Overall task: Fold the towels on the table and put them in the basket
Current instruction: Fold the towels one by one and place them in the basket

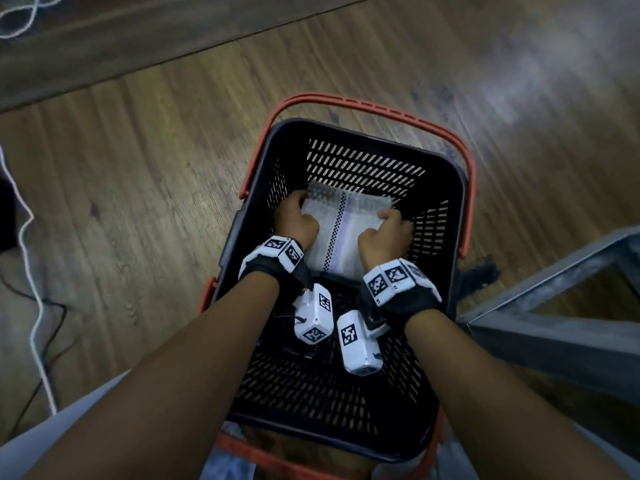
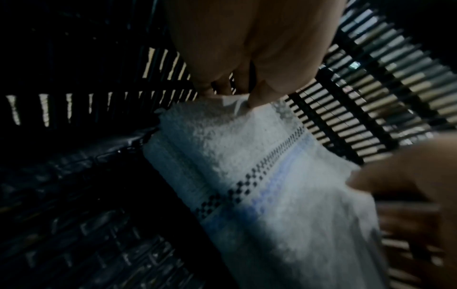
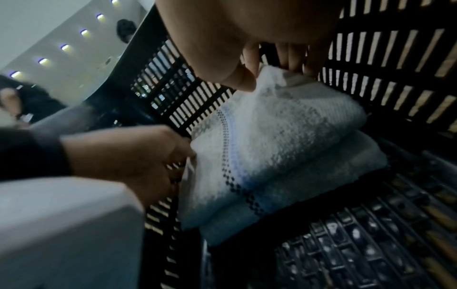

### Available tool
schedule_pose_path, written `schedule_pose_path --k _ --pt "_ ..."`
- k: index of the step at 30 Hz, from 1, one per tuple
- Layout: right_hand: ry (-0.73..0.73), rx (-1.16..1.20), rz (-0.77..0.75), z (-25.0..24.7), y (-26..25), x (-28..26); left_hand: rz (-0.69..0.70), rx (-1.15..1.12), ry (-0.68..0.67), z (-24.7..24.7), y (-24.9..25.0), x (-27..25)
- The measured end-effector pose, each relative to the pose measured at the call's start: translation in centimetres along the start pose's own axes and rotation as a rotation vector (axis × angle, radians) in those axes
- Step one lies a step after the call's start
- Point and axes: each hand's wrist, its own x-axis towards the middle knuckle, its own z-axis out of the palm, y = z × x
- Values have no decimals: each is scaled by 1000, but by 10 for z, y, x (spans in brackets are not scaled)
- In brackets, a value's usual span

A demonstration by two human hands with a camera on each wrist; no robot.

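A folded white towel (image 1: pixel 346 230) with a black checkered stripe and a pale blue band sits low inside the black slatted basket (image 1: pixel 462 188). My left hand (image 1: pixel 297 218) grips the towel's left edge, fingers curled round it. My right hand (image 1: pixel 387 232) grips the right edge in the same way. In the left wrist view the left hand's fingers (image 2: pixel 256 97) pinch the far corner of the towel (image 2: pixel 247 166). In the right wrist view the right hand's fingers (image 3: pixel 245 82) pinch the towel (image 3: pixel 284 136), which lies in thick stacked layers on the basket floor (image 3: pixel 371 244).
The basket stands on a wooden floor (image 1: pixel 156 202), its red handle (image 1: pixel 363 105) folded outward. A grey metal frame (image 1: pixel 554 327) stands close on the right. Cables (image 1: pixel 24 220) run along the floor at left. Another person (image 3: pixel 27 101) shows faintly in the background.
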Motion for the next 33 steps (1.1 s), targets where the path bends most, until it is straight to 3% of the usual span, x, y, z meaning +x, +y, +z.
schedule_pose_path --k 3,5,9,17,21,24,29,33 --pt "140 -255 -209 6 -1 -12 292 175 100 8 -5 -5" --pt "101 -335 -273 13 3 -14 422 428 44 13 -9 -6" --pt "-91 -419 -210 21 18 -11 365 818 -162 17 -24 -5" --pt "-233 -447 -163 -4 6 -27 205 931 -295 4 8 -20" --pt "-428 -601 -255 -54 -18 -59 102 916 -351 -29 31 -60" --pt "-521 -709 -359 -103 -35 -89 139 894 -325 -62 62 -98" --pt "-404 -669 -482 -219 -86 -147 331 883 -189 -124 161 -173" --pt "-214 -606 -557 -333 -124 -212 504 815 -84 -168 254 -259"
